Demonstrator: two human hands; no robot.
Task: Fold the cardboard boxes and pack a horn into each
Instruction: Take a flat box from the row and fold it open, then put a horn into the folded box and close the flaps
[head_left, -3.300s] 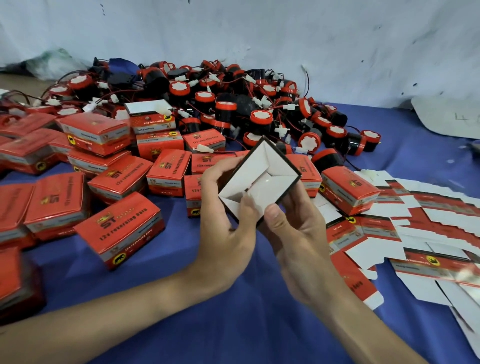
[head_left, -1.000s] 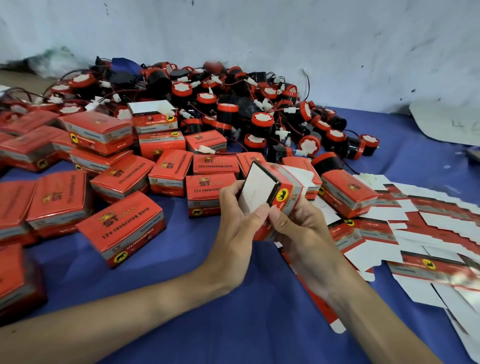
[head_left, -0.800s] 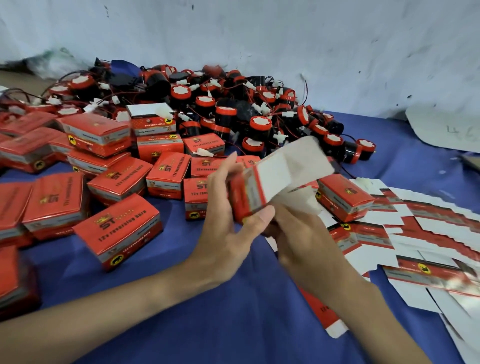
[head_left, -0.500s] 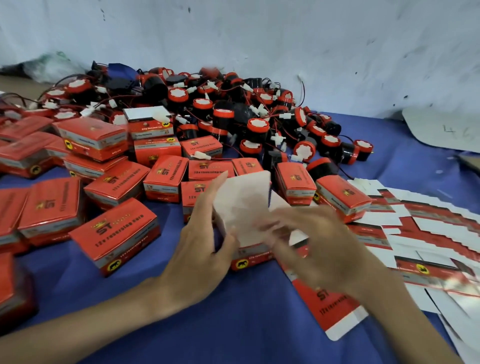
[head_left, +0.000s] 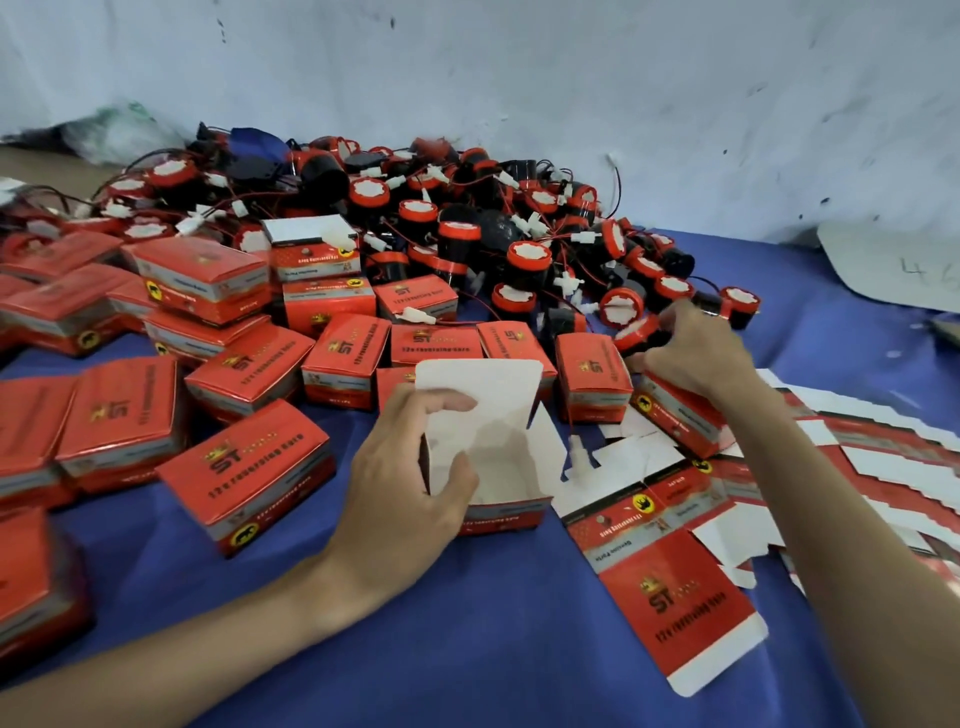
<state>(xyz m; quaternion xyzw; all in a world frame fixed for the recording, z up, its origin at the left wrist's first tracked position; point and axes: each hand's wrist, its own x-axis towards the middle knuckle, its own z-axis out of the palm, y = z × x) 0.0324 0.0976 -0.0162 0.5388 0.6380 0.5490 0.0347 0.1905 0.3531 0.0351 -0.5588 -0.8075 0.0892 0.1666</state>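
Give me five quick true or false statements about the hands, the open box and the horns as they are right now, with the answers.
1. The left hand grips the open box. True.
2. A horn sits inside the open box. False: only bare white cardboard shows inside.
3. The right hand is at the near edge of the horn pile. True.
4. The cloth is green. False: it is blue.
5. The flat blanks lie left of the open box. False: they lie to its right.
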